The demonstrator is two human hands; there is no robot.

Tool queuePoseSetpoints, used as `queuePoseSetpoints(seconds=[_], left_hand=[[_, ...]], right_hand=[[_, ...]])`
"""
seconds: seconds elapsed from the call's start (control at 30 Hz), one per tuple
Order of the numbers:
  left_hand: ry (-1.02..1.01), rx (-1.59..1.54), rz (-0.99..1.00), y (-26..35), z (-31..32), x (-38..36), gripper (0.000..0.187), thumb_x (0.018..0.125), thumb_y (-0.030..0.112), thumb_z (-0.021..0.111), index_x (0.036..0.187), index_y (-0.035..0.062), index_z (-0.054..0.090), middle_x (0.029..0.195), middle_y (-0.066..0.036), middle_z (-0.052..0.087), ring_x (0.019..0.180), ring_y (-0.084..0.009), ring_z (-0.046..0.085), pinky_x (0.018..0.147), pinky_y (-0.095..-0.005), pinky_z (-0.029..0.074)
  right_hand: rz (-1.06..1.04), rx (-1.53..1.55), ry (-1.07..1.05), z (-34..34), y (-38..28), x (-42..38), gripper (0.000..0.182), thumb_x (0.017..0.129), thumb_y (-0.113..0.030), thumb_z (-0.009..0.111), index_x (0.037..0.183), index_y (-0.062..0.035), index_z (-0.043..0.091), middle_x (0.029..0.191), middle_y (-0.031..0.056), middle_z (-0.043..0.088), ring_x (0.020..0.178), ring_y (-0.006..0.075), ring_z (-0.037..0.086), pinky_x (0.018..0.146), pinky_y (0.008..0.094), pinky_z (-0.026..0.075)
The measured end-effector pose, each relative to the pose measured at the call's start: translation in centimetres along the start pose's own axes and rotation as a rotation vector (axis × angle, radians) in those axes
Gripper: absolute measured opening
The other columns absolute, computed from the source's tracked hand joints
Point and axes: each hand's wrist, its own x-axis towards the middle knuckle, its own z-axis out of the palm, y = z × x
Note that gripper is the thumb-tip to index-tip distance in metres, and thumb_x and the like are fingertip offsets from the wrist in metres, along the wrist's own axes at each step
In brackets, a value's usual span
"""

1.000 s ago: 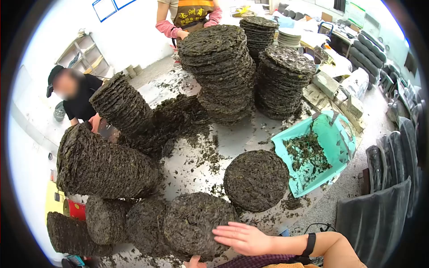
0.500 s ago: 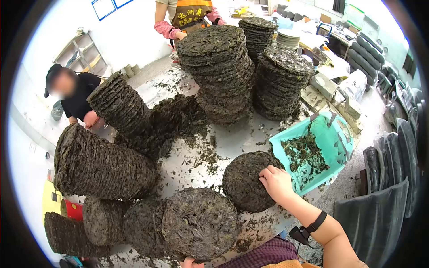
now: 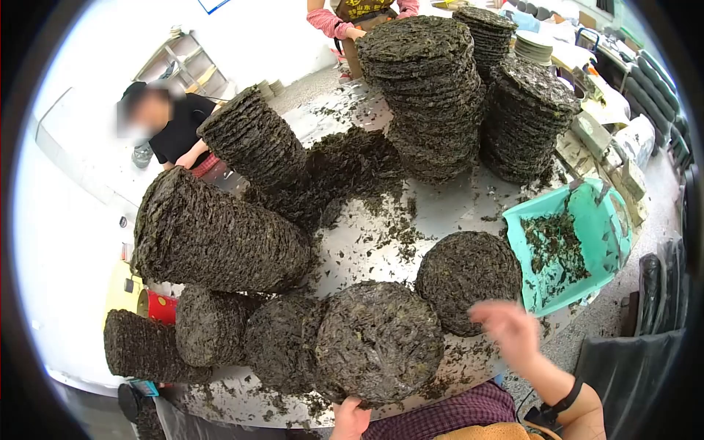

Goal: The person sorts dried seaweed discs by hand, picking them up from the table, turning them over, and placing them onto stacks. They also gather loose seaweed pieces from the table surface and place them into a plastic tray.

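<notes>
A round dark seaweed disc (image 3: 379,341) tops the near stack at the table's front edge. My left hand (image 3: 351,418) is at its lower edge, fingertips against or just under the rim; how they close is mostly hidden. To the right, another round seaweed disc (image 3: 466,275) lies flat beside a teal basket (image 3: 513,235) holding loose scraps. My right hand (image 3: 506,326), blurred by motion, hovers at that disc's lower right edge, with its fingers apart and nothing seen in them.
Leaning stacks (image 3: 220,235) of seaweed discs fill the left. Tall upright stacks (image 3: 425,95) stand at the back. Loose seaweed (image 3: 352,161) lies between them. One person (image 3: 176,128) is at the far left, another (image 3: 359,15) behind the tall stacks.
The view has shifted, so the table's contents appear farther right. My right hand has come off the right disc toward its lower right edge. My left hand remains by the near disc.
</notes>
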Motion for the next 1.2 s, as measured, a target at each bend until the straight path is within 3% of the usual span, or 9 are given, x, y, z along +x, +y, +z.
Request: queuePoseSetpoints(seconds=[0.03, 0.1, 0.17, 0.37, 0.5, 0.67, 0.87, 1.13, 1.2], left_hand=[[0.0, 0.007, 0.003, -0.2, -0.3, 0.3, 0.071, 0.073, -0.005, 0.067, 0.136, 0.0082, 0.037, 0.128, -0.011, 0.05, 0.118, -0.0289, 0.05, 0.101, -0.0498, 0.042], [-0.014, 0.2, 0.066, -1.2, -0.5, 0.4, 0.072, 0.071, -0.004, 0.065, 0.136, 0.0089, 0.037, 0.128, -0.011, 0.05, 0.119, -0.0294, 0.049, 0.101, -0.0519, 0.041], [-0.047, 0.256, 0.111, -1.3, 3.2, -1.0, 0.072, 0.073, -0.004, 0.067, 0.137, 0.0084, 0.036, 0.128, -0.012, 0.049, 0.12, -0.0297, 0.048, 0.102, -0.0502, 0.041], [-0.15, 0.43, 0.194, -1.0, 3.3, -1.9, 0.075, 0.076, -0.003, 0.071, 0.139, 0.0076, 0.032, 0.134, -0.013, 0.044, 0.121, -0.0287, 0.048, 0.102, -0.0459, 0.043], [-0.016, 0.44, 0.129, -1.2, 4.0, -1.8, 0.065, 0.08, -0.004, 0.07, 0.135, 0.0047, 0.037, 0.13, -0.013, 0.048, 0.119, -0.0268, 0.05, 0.101, -0.0443, 0.044], [-0.028, 0.553, 0.181, -1.0, 6.3, -2.3, 0.061, 0.081, -0.001, 0.071, 0.133, 0.0018, 0.04, 0.128, -0.013, 0.051, 0.116, -0.0246, 0.052, 0.098, -0.0408, 0.046], [-0.022, 0.524, 0.218, -1.0, 6.7, -2.5, 0.061, 0.081, 0.003, 0.073, 0.133, 0.001, 0.04, 0.127, -0.013, 0.051, 0.115, -0.0226, 0.052, 0.096, -0.039, 0.046], [-0.052, 0.553, 0.262, -1.3, 5.7, -1.7, 0.062, 0.08, 0.004, 0.074, 0.132, 0.0001, 0.04, 0.13, -0.012, 0.049, 0.114, -0.0218, 0.053, 0.096, -0.0378, 0.046], [0.08, 0.567, 0.33, -1.7, 6.6, -2.2, 0.037, 0.082, 0.007, 0.068, 0.117, 0.0003, 0.056, 0.114, -0.007, 0.059, 0.103, -0.0201, 0.056, 0.088, -0.0357, 0.046]], right_hand=[[-0.105, -0.261, -0.27, 2.1, -2.2, -0.1, 0.063, 0.087, -0.034, 0.064, 0.138, -0.0039, 0.042, 0.136, 0.0151, 0.05, 0.121, 0.0282, 0.052, 0.103, 0.0421, 0.04], [-0.505, -0.543, -0.358, 6.3, -3.8, 0.5, 0.071, 0.084, -0.042, 0.066, 0.138, -0.003, 0.041, 0.14, 0.0189, 0.045, 0.128, 0.0328, 0.045, 0.106, 0.0429, 0.036], [-0.494, -0.546, -0.334, 8.8, -4.2, 0.8, 0.076, 0.081, -0.049, 0.066, 0.138, -0.0041, 0.043, 0.143, 0.0191, 0.041, 0.132, 0.0325, 0.04, 0.11, 0.0444, 0.031], [-0.5, -0.423, -0.413, 9.4, -3.8, 1.8, 0.071, 0.083, -0.039, 0.068, 0.138, -0.003, 0.042, 0.145, 0.0191, 0.038, 0.132, 0.0335, 0.041, 0.105, 0.0404, 0.04], [-0.408, -0.277, -0.453, 9.2, -3.7, 1.8, 0.07, 0.083, -0.037, 0.07, 0.139, -0.0068, 0.042, 0.147, 0.0167, 0.037, 0.135, 0.0336, 0.035, 0.108, 0.0414, 0.036], [-0.302, -0.08, -0.426, 9.4, -3.4, 1.5, 0.068, 0.082, -0.033, 0.072, 0.139, -0.0115, 0.043, 0.148, 0.016, 0.035, 0.138, 0.0336, 0.031, 0.11, 0.0428, 0.033], [-0.28, -0.012, -0.445, 9.5, -3.4, 1.6, 0.065, 0.082, -0.022, 0.073, 0.139, -0.0097, 0.044, 0.151, 0.0156, 0.03, 0.14, 0.0329, 0.027, 0.111, 0.0446, 0.03], [-0.319, -0.092, -0.47, 9.9, -3.1, 1.9, 0.062, 0.083, -0.023, 0.07, 0.138, -0.009, 0.045, 0.15, 0.016, 0.033, 0.139, 0.0333, 0.029, 0.11, 0.0424, 0.032], [-0.295, -0.093, -0.478, 9.8, -3.7, 1.8, 0.062, 0.082, -0.021, 0.07, 0.137, -0.0071, 0.045, 0.15, 0.0157, 0.032, 0.14, 0.0326, 0.028, 0.11, 0.0424, 0.032]])
